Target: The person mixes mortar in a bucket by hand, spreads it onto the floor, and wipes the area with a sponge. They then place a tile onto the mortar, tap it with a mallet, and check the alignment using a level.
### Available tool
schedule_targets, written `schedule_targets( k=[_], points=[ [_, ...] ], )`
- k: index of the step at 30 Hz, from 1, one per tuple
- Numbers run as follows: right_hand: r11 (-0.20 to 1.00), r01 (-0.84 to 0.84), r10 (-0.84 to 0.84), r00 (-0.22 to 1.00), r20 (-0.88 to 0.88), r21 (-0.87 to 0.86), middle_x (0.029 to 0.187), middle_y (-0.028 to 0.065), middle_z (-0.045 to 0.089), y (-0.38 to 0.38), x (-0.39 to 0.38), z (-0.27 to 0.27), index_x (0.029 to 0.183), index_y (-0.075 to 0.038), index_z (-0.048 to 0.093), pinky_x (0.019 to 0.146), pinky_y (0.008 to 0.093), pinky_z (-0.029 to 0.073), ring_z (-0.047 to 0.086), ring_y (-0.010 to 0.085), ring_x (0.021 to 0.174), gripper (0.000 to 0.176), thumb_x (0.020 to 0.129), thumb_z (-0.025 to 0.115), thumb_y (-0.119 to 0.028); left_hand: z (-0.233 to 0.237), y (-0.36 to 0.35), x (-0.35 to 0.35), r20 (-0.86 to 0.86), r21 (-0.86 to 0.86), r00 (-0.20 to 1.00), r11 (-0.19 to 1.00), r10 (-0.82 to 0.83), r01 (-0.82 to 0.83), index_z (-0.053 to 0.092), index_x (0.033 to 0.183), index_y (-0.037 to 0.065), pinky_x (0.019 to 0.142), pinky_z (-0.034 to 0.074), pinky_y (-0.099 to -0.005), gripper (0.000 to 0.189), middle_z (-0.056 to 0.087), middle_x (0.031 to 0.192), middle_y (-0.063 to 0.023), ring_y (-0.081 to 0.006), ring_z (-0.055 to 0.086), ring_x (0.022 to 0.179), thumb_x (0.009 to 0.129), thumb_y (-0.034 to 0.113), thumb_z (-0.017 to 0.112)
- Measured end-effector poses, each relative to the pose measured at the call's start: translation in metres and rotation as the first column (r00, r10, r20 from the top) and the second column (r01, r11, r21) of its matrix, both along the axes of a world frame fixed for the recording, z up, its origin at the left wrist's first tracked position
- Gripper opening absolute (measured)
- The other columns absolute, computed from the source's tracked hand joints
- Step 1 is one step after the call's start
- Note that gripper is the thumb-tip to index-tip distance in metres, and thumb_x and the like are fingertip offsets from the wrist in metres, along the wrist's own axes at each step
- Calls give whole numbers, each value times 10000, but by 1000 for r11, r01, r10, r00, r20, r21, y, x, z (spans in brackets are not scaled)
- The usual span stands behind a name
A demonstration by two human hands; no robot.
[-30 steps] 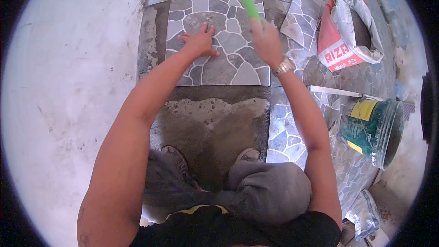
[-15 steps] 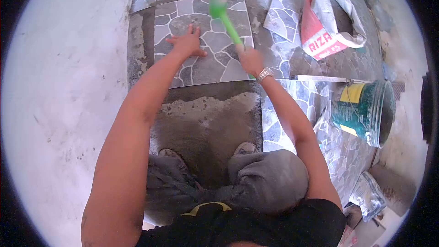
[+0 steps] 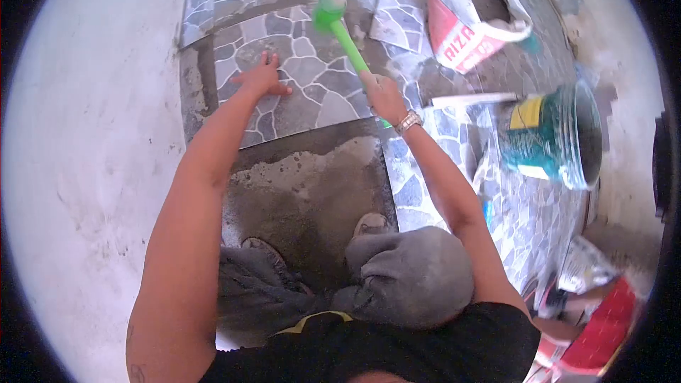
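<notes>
A square tile (image 3: 305, 69) with a grey stone pattern and white lines lies on the floor ahead of me. My left hand (image 3: 261, 79) rests on its left part, fingers spread, holding nothing. My right hand (image 3: 385, 99) is closed around the handle of a green mallet (image 3: 349, 46), near the tile's right edge. The mallet's head is over the tile's upper right corner; whether it touches is unclear. Between the tile and my feet is a patch of wet mortar (image 3: 305, 177).
An opened red and white sack (image 3: 454, 32) stands at upper right, beside a loose tile piece (image 3: 399, 18). A green bucket (image 3: 543, 135) lies on its side at right, near a long pale bar (image 3: 475, 99). A person in red (image 3: 603, 326) is at lower right. A white wall (image 3: 92, 135) borders the left.
The view has turned and shifted, so the tile, sack and bucket sit differently in it. A person in red has come into view at lower right. Both hands keep their hold and pose.
</notes>
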State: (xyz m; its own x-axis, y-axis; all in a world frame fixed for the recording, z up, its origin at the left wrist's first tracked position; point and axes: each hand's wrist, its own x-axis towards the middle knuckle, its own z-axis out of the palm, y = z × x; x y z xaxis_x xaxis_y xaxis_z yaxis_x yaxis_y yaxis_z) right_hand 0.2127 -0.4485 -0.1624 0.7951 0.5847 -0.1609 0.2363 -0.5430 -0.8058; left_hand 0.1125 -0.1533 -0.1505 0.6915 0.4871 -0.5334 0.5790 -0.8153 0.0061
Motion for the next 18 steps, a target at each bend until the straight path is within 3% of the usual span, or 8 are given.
schedule_targets(
  k=[3,6,7,10,12,14,17,18],
  points=[
    [983,76,-77,997,-4,169,708,197,619,-45,-61,45,917,-20,643,617,378,480,581,321,625,386,896,638,-406,-5,-4,3,-4,6,1000,1000,-28,28,67,1571,229,1028,229,-790,1161,-4,1646,-26,-397,227,1457,713,567,772],
    [972,50,-21,992,-124,229,695,198,619,-100,-90,68,947,-26,642,614,389,489,593,331,613,386,843,695,-394,-7,-18,13,-16,197,999,979,-50,52,312,1519,194,992,285,-773,947,198,1609,-91,-390,351,1403,750,544,741],
    [971,28,22,978,-207,236,695,203,622,-119,-99,68,952,-27,640,615,401,492,604,342,615,393,826,707,-393,-5,-37,23,59,170,980,970,-189,176,398,1455,181,978,304,-761,836,275,1559,-108,-389,402,1358,766,522,725],
    [982,168,-159,982,102,-84,699,179,636,-180,-130,50,990,-11,663,598,396,495,648,301,623,374,812,729,-333,-12,-109,64,235,10,863,889,-448,459,596,1297,163,944,358,-714,585,455,1426,-146,-365,513,1246,806,466,690],
    [937,258,-235,964,124,-236,784,204,670,-216,-154,35,1000,-69,658,676,467,525,659,398,745,356,800,721,-357,-36,-181,86,619,-129,668,786,-413,605,644,1226,147,895,391,-666,531,560,1268,-158,-333,577,1120,792,447,700],
    [901,292,-251,954,165,-321,787,199,674,-251,-172,22,1008,-67,671,674,465,531,665,394,751,367,797,724,-363,-31,-262,91,832,203,347,820,-433,535,680,1142,111,893,399,-649,470,637,1123,-138,-314,607,1067,780,409,702],
    [867,351,-289,932,219,-353,804,197,680,-292,-197,13,994,-58,686,675,461,534,673,384,771,368,785,741,-356,-22,-330,108,755,118,545,893,-364,434,724,969,101,950,394,-622,323,663,1116,-90,-278,606,1099,741,329,720],
    [867,362,-295,927,233,-342,812,197,682,-301,-203,10,985,-54,690,675,460,533,676,380,779,366,780,749,-352,-22,-331,114,705,101,571,857,-420,506,721,970,103,944,390,-630,325,663,1088,-107,-290,606,1091,750,342,713]
  ],
)
